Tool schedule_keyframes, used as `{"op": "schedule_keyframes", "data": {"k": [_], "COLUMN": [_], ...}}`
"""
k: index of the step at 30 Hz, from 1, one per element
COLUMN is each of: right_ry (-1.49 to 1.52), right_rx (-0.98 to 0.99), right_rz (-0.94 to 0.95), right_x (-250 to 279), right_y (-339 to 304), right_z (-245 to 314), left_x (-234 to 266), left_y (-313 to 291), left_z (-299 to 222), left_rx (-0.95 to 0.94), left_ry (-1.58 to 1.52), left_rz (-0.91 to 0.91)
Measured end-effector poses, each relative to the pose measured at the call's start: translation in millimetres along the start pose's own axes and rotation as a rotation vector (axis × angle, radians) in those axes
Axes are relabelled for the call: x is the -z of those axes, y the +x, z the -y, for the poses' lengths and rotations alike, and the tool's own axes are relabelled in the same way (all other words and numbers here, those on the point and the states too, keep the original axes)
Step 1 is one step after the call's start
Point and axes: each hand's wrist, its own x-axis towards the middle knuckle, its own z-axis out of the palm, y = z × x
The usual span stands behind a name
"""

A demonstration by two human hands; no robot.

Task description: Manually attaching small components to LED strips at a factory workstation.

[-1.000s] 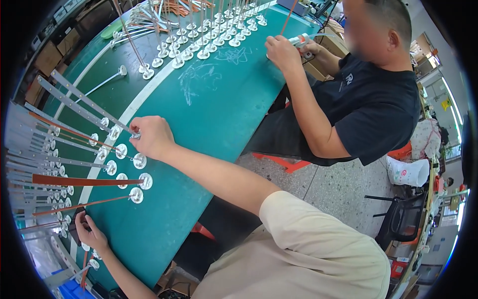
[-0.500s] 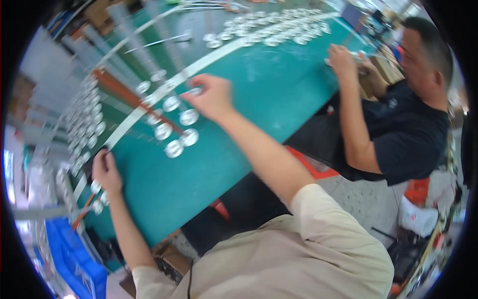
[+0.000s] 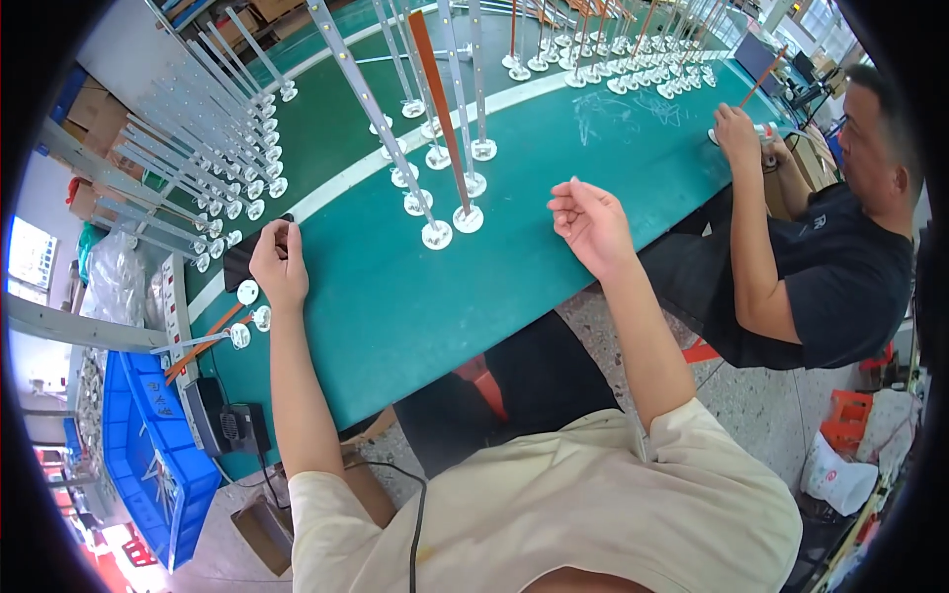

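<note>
In front of me several slim strips stand upright on round white bases; the nearest are a pale strip dotted with small lights [image 3: 371, 109] and an orange-brown strip [image 3: 442, 94]. My right hand [image 3: 596, 232] hovers over the table to the right of them, fingers loosely bent and apart, nothing in it. At the table's left part, my left hand [image 3: 280, 269] has its fingers curled together beside a flat black object [image 3: 240, 255]. Whatever those fingers may hold is hidden. Close to its wrist lie a few round white bases [image 3: 240, 336] with strips attached.
A green table [image 3: 386, 336] curves around me. More standing strips crowd the left [image 3: 252, 188] and far right [image 3: 643, 79]. A co-worker [image 3: 781, 257] sits at right, handling an orange strip. Blue bins [image 3: 148, 435] and a black device [image 3: 242, 427] are lower left.
My right hand has moved right, away from the standing strips, and its fingers have opened from a pinch. My left hand stays beside the black object. The view has shifted.
</note>
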Motion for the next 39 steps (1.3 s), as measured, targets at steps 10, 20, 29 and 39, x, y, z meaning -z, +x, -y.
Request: {"op": "schedule_keyframes", "data": {"k": [10,20,29,39], "right_ry": [0.326,0.33,0.323,0.674], "right_rx": [-0.06,-0.044,-0.047,-0.044], "right_rz": [0.065,0.094,0.103,0.036], "right_x": [13,13,18,12], "right_y": [5,4,5,-5], "right_z": [-8,-8,-9,4], "left_x": [6,5,6,8], "left_y": [-9,-10,-10,-11], "left_z": [12,13,11,20], "left_rx": [0.133,0.133,0.165,0.172], "left_ry": [-0.037,-0.117,-0.097,-0.102], "left_rz": [-0.051,-0.107,-0.087,-0.083]}}
